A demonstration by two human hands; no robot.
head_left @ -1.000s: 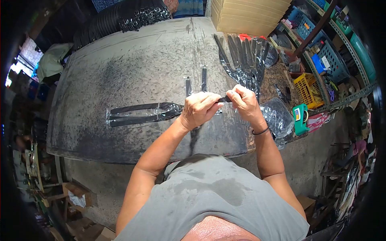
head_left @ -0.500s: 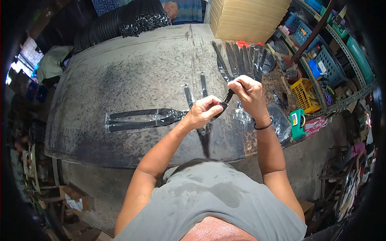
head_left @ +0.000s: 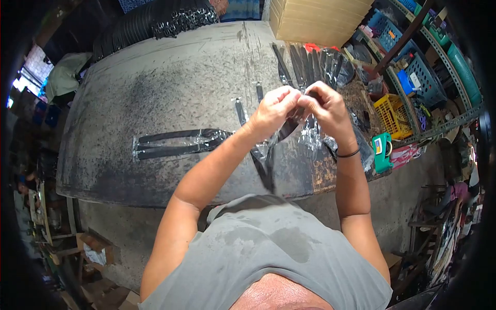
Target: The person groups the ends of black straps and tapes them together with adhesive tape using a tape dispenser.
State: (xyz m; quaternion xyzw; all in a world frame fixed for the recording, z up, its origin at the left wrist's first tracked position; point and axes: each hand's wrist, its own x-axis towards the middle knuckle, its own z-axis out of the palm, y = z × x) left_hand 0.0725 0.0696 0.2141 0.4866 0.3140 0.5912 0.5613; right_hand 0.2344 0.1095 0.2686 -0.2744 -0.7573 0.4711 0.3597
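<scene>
My left hand (head_left: 275,109) and my right hand (head_left: 329,112) meet over the right part of the table, thumbs and fingertips pinched close together. Between and below them shows a dark strap (head_left: 287,130), whose gripped end is mostly hidden by the fingers. Some clear plastic film glints around it. To the left lies a pair of black straps (head_left: 178,151) in clear plastic. Two shorter strap ends (head_left: 240,112) point away from me behind my left hand. Beyond my right hand, several dark straps (head_left: 310,67) lie side by side.
The worn table (head_left: 119,129) spreads to the left, with a big stack of black straps (head_left: 155,36) at its far edge. Cardboard (head_left: 320,20) stands at the back right. A green tape dispenser (head_left: 382,152) sits by the right edge, near a yellow basket (head_left: 392,119) and shelving.
My hands have come together and moved slightly away from me. The dark piece stretched between them before is now mostly covered by my fingers. The camera view has shifted a little.
</scene>
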